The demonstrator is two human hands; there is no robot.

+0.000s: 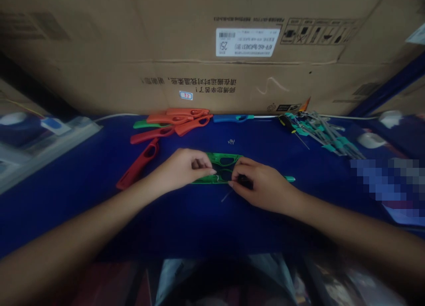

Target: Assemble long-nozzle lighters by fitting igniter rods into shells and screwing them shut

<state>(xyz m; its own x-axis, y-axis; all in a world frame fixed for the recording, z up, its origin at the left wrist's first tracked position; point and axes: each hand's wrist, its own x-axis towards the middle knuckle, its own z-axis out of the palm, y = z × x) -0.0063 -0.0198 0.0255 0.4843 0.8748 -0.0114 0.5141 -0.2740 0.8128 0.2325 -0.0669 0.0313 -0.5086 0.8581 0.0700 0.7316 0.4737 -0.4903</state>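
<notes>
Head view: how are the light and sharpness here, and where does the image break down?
Head view, light: dim, the blue tabletop darkening toward its near edge. Head view, sharpness: large print on the white label readable, fine detail around the left hand and right hand soft. Head view, right side: blurred, with a pixelated patch.

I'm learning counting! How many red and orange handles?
5 showing: back orange handle, left orange handle, right orange handle, upper red handle, lower red handle; more may hide underneath.

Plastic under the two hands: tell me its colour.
Green plastic, best seen in the head view.
</notes>
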